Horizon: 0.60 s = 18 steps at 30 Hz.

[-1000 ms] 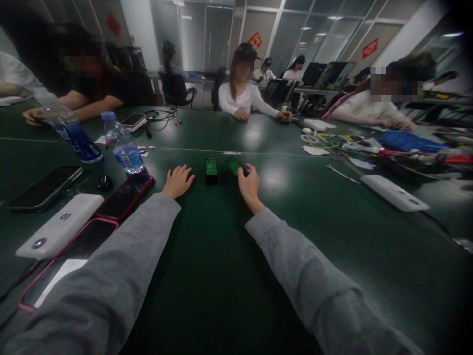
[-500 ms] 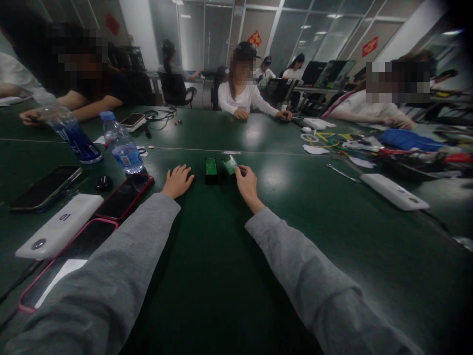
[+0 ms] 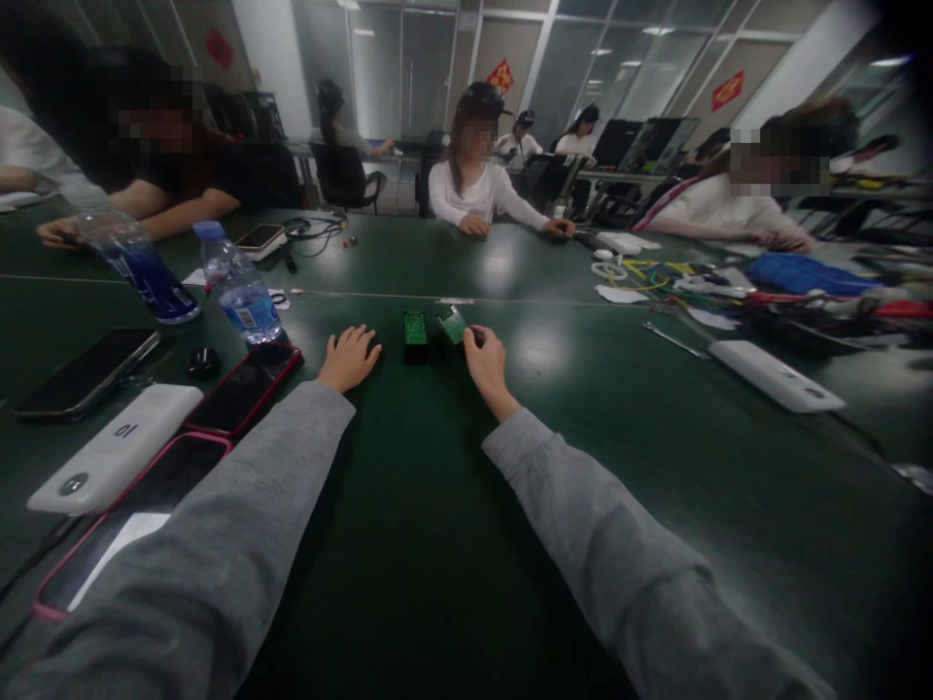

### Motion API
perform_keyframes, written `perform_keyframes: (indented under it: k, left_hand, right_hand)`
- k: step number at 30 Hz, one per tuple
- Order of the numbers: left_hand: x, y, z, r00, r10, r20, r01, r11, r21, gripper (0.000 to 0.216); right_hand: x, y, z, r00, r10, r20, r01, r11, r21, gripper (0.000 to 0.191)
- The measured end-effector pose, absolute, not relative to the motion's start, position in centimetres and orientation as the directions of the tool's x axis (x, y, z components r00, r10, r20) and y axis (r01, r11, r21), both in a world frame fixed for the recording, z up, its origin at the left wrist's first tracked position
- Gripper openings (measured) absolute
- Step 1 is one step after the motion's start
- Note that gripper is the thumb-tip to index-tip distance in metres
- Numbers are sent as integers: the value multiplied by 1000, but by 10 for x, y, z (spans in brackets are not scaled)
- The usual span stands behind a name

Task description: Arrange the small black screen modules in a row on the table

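Note:
My right hand [image 3: 485, 362] is closed on the edge of a small green circuit board [image 3: 453, 327], which it holds tilted just above or against the table; whether it touches the surface I cannot tell. Left of that board, a black box with a green circuit board [image 3: 415, 331] on its top stands on the dark green table [image 3: 430, 506]. My left hand [image 3: 350, 357] lies flat on the table beside the box, fingers spread, holding nothing. A gap separates its fingertips from the box.
Two phones with red and pink edges [image 3: 248, 387], a white power bank [image 3: 117, 449] and a water bottle [image 3: 239, 287] lie or stand at left. To the right are a wrench [image 3: 674, 340], another white power bank [image 3: 775, 374] and a blue tray [image 3: 809, 276] among cables. Several people sit beyond.
The circuit board in my right hand has turned slightly, and the glare on its face has faded. My left hand and the box stay where they were.

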State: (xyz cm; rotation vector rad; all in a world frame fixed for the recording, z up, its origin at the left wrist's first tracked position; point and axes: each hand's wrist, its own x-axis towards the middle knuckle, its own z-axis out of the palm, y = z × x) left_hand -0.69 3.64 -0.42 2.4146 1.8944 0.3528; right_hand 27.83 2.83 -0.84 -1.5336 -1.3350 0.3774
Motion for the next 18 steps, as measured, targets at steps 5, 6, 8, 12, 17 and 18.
perform_keyframes:
  k: [5,6,8,12,17,18]
  left_hand:
    - [-7,35,-3,227,963,147,948,-253,192,57]
    - [-7,35,-3,226,963,145,949,-251,192,57]
    - [-7,35,-3,221,965,139,950,-246,195,57]
    - [-7,35,-2,226,965,137,949,-250,195,57]
    - [-5,33,0,221,964,147,955,-244,167,56]
    - [-4,32,0,218,965,146,957,-240,163,55]
  right_hand:
    - [277,24,-4,383,841,383,580,104,-808,37]
    - [277,23,-3,393,826,404,598,104,-795,37]
    - [277,19,1,402,796,453,646,104,-756,41]
    - [273,10,9,333,771,543,774,105,-625,46]
    - [263,-2,19,-128,793,596,954,262,-143,49]
    - [260,-4,20,-193,794,577,958,278,-63,51]
